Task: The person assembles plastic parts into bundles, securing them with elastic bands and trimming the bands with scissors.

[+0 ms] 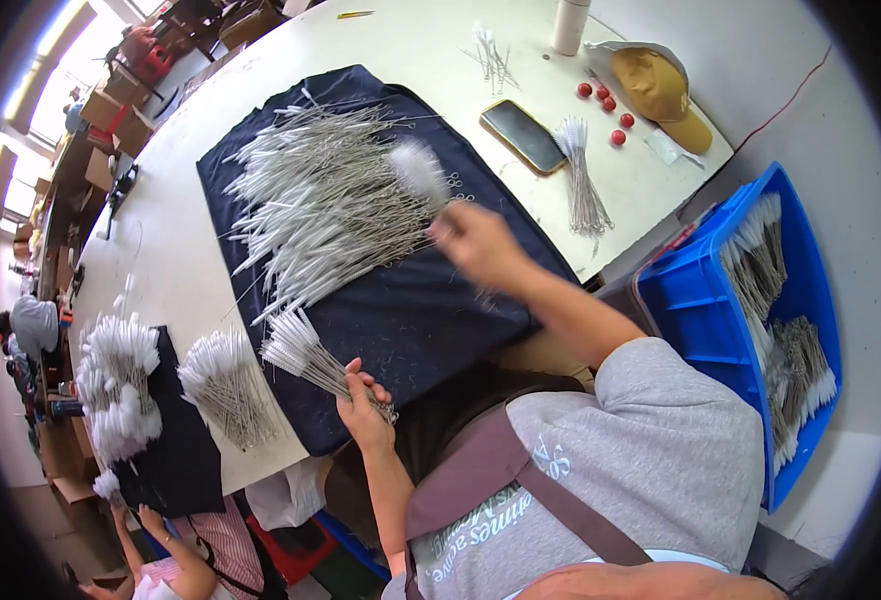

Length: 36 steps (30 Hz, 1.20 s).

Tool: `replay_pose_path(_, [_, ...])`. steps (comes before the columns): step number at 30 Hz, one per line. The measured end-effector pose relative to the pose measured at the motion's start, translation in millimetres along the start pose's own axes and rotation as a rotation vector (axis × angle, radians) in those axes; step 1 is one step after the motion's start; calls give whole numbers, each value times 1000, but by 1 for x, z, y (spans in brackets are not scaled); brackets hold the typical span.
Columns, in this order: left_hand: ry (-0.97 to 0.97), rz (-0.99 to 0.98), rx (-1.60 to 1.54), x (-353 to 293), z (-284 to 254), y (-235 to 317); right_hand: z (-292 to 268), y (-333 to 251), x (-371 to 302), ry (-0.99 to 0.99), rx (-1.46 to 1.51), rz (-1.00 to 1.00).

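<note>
While the left hand (363, 405) pinches a bundle of wire brushes (305, 355) at the dark cloth's (430, 310) near edge, the blurred right hand (480, 245) pinches one brush (420, 172) beside the loose pile (330, 205), bristles pointing away.

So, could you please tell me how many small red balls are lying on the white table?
5 red balls, all at the table's far right: three clustered beside the yellow cap, one just below them, and one nearest the phone. The cap might hide more.
</note>
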<state>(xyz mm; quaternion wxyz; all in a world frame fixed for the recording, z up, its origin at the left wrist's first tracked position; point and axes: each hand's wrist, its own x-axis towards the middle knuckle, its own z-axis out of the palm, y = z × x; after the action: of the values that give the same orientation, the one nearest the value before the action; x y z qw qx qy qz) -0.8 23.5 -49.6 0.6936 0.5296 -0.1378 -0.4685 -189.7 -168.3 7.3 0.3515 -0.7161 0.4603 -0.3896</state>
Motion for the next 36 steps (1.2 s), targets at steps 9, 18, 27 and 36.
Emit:
replay_pose_path(9, [2, -11, -113, 8, 10, 1, -53, 41, 0, -286, 434, 333])
replay_pose_path(18, [-18, 11, -212, 0, 10, 17, 51, -3, -17, -581, 632, 354])
replay_pose_path(27, [14, -6, -215, 5, -4, 1, 50, 9, -31, -576, 554, 341])
replay_pose_path(36, [-12, -27, -203, 4, 0, -6, 51, 12, -39, -499, 398, 270])
